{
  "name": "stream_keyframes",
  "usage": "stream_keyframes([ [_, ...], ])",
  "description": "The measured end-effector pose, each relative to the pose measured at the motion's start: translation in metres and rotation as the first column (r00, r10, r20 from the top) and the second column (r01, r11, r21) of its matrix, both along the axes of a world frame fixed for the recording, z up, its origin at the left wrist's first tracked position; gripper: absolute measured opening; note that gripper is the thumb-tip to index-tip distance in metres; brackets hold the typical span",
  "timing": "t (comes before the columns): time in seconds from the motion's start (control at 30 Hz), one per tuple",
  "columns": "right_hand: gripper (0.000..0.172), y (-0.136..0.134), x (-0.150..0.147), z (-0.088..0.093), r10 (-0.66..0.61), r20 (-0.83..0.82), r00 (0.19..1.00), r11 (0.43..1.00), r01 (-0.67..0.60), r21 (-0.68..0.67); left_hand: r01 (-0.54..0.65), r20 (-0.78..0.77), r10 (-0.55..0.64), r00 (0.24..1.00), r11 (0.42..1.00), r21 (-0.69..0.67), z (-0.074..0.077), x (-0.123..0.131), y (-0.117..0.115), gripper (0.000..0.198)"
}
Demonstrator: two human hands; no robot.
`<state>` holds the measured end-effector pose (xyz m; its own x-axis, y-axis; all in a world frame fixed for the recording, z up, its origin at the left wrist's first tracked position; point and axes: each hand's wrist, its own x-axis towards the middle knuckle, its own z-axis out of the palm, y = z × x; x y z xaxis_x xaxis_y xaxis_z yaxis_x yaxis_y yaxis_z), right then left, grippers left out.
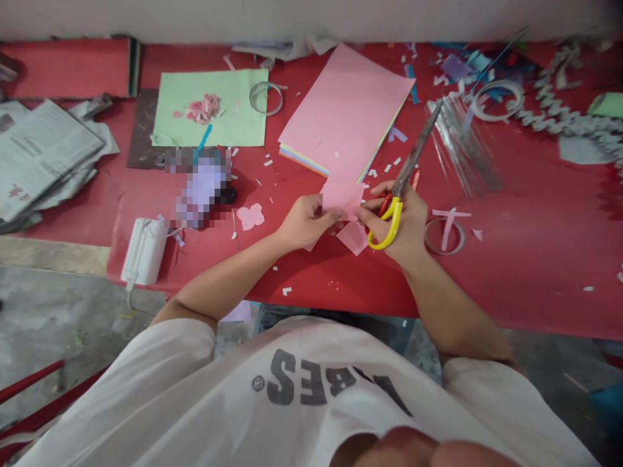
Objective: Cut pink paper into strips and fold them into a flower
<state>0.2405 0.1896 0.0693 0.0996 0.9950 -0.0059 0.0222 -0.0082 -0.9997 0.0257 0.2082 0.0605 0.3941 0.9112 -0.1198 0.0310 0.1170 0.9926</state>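
At the far left a folded pile of newspaper (pixel 41 155) lay on the red tabletop (pixel 535 259), with a white plastic box (pixel 145 251) and its cord near the front edge, and a pale green sheet (pixel 209 107) carrying shredded pink scraps further back. Between them sat a pixelated object (pixel 202 191) that could not be made out. A pink flower-shaped cut-out (pixel 250 217) lay just left of the left hand (pixel 306 224), which pinched a small piece of pink paper (pixel 342 200) between thumb and fingers. That piece lay straight ahead of the person's white T-shirt (pixel 292 389), between the two hands, its longer side running roughly across the body. The left hand had the firmer hold on it, while the right hand (pixel 394 220) met its right edge. The right hand was clenched around the yellow handles of a pair of scissors (pixel 418 149), whose blades, apparently closed, pointed forward and to the right, away from the paper. A stack of pink and pastel paper (pixel 345 110) lay just beyond the hands, a pink offcut (pixel 352 238) just below them, and further right were a roll of tape (pixel 444 237), clear plastic strips (pixel 462 146) and a silver paper chain (pixel 559 117)
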Motion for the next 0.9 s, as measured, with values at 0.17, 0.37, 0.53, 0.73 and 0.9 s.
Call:
stream_keyframes([
  [0.17,0.052,-0.001,0.001,-0.003,0.025,0.022,0.999,1.000,-0.025,0.003,-0.010,0.025,0.009,1.000,1.000,0.017,-0.003,0.000,0.001,0.020],
  [0.37,0.075,0.002,0.004,-0.002,0.037,-0.083,0.996,0.999,-0.037,0.004,-0.125,0.020,0.124,0.992,0.992,0.032,0.000,0.001,-0.001,0.033],
  [0.53,0.091,-0.007,0.012,-0.012,0.213,-0.078,0.974,0.977,-0.212,0.018,-0.317,0.083,0.315,0.945,0.948,0.019,0.005,-0.002,0.000,0.043],
  [0.73,0.084,-0.032,0.005,-0.014,0.420,0.035,0.907,0.907,-0.419,-0.032,-0.401,0.117,0.402,0.908,0.916,-0.029,0.018,-0.004,0.001,0.042],
  [0.9,0.078,-0.043,-0.008,0.001,0.480,0.173,0.860,0.876,-0.480,-0.045,-0.459,0.116,0.467,0.877,0.884,-0.091,0.024,-0.003,0.001,0.041],
])
